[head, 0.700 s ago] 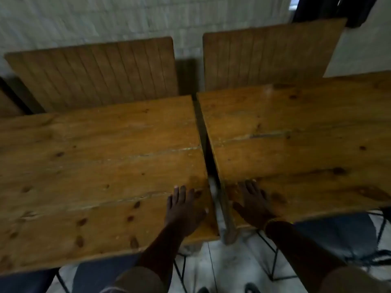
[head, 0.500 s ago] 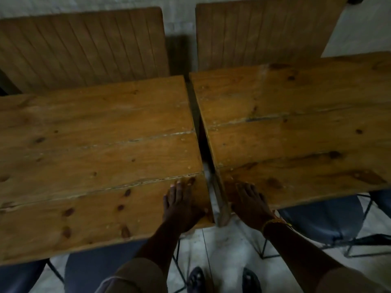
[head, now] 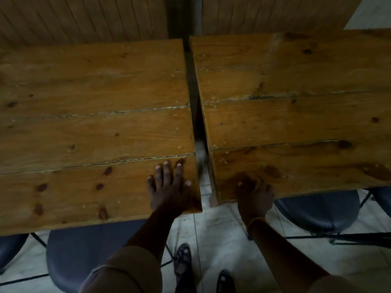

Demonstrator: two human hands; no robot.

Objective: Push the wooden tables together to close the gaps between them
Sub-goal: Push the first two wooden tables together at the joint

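- Left hand (head: 169, 187) lay flat, fingers spread, holding nothing, on the left brown plank tabletop (head: 93, 132) beside the dark gap (head: 195, 115).
- Right hand (head: 255, 194) gripped the near edge of the right brown plank tabletop (head: 296, 115) just across that gap.

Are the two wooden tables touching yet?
Apart. The head view shows a dark gap with floor tile visible between the left table and the right table along their whole facing edges.

Narrow gap (head: 193, 98) between left table (head: 95, 123), right table (head: 296, 115).

Right hand (head: 255, 194) has curled — now gripping right table's (head: 296, 102) edge.
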